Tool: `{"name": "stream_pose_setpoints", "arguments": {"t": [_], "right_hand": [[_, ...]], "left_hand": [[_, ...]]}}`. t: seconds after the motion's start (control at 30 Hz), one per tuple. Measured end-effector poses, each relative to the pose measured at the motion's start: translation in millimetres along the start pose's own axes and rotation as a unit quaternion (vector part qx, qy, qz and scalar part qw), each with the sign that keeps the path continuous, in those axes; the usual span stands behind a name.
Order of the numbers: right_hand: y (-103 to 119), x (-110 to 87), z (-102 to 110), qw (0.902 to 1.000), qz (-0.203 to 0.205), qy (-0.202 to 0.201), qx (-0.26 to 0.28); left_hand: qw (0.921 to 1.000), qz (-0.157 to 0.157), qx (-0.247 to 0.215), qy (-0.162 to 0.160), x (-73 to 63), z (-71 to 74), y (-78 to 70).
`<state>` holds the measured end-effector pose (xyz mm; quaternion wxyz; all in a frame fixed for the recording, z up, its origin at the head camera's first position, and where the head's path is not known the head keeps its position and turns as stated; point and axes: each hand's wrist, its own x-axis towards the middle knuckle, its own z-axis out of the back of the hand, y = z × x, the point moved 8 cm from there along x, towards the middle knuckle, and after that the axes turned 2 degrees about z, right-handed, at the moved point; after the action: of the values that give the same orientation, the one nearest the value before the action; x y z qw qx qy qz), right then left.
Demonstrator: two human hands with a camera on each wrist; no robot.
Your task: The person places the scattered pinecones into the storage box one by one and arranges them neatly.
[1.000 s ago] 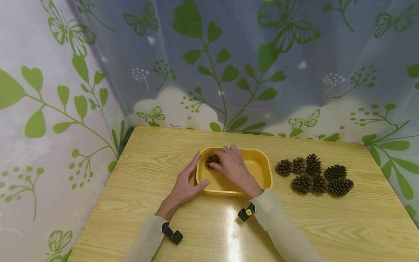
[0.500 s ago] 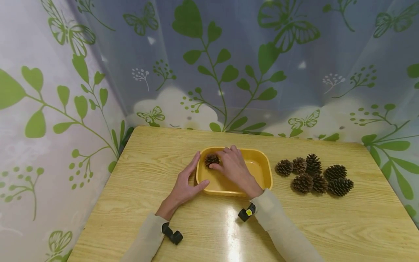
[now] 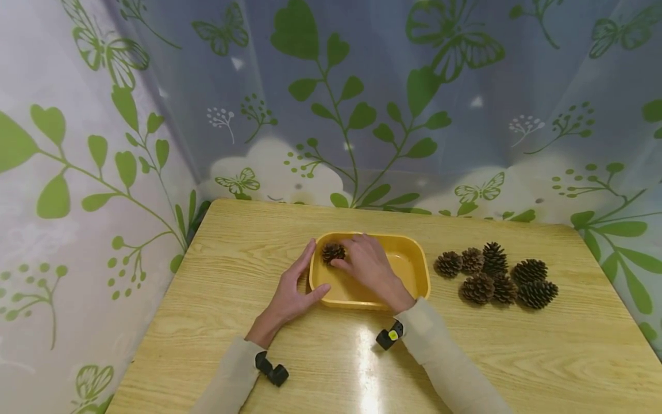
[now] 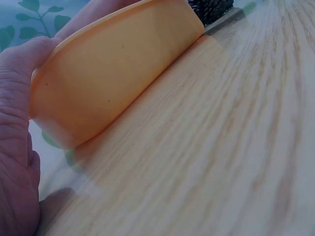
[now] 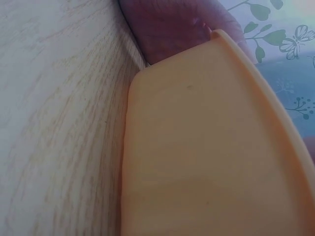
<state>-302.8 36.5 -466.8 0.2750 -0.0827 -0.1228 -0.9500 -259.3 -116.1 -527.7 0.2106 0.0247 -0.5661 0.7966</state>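
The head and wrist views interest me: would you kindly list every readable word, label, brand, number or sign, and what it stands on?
There is no readable text in any view.
Yellow patch on the right wrist's black device: any mark is too small to read.
Yellow tray: no lettering on the walls that show.
Backdrop: plant and butterfly prints, no lettering.

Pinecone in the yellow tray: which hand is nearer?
Right. The right hand grips the pinecone inside the tray; the left hand lies outside, against the tray's left end.
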Motion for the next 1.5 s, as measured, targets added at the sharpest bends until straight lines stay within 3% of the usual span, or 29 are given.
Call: {"name": "stream_pose_setpoints", "arguments": {"t": [0.47,1.5], "right_hand": [[-11.8,-10.2,8.7,0.9979,-0.039,0.018,0.049],[-30.4,-46.9,46.1,0.9941,-0.037,-0.066,0.078]], "left_hand": [[0.9999,-0.011,0.008,-0.006,0.6,0.5,0.5],[0.9999,-0.004,-0.009,-0.004,-0.2,1.1,-0.3]]}}
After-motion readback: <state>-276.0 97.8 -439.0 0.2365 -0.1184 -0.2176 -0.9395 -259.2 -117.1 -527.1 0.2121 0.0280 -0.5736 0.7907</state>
